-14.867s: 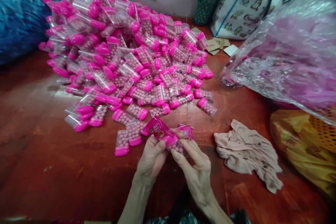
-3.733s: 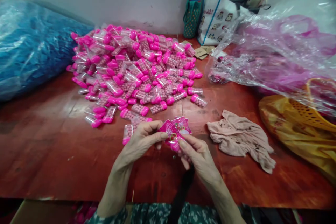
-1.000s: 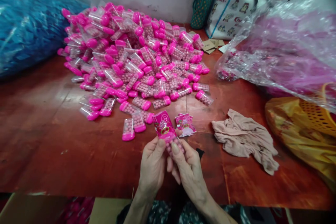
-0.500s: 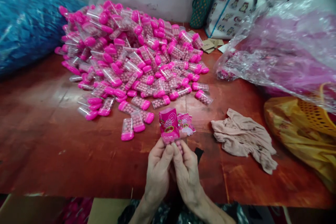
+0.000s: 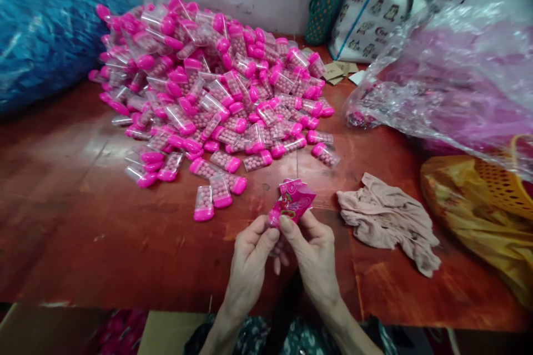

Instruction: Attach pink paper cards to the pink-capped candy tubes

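Tipped from upright toward the table's [image 5: 125,238] right edge, the pink wrapper [image 5: 297,199] and a pink-capped container [image 5: 273,218] are pinched by left hand [image 5: 249,258] and right hand [image 5: 315,252], beyond the near edge's middle

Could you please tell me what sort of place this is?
Probably a small workshop: a heap of pink-capped containers lies on a table, beside a bulging blue sack, and the left hand and right hand hold a printed pink wrapper.
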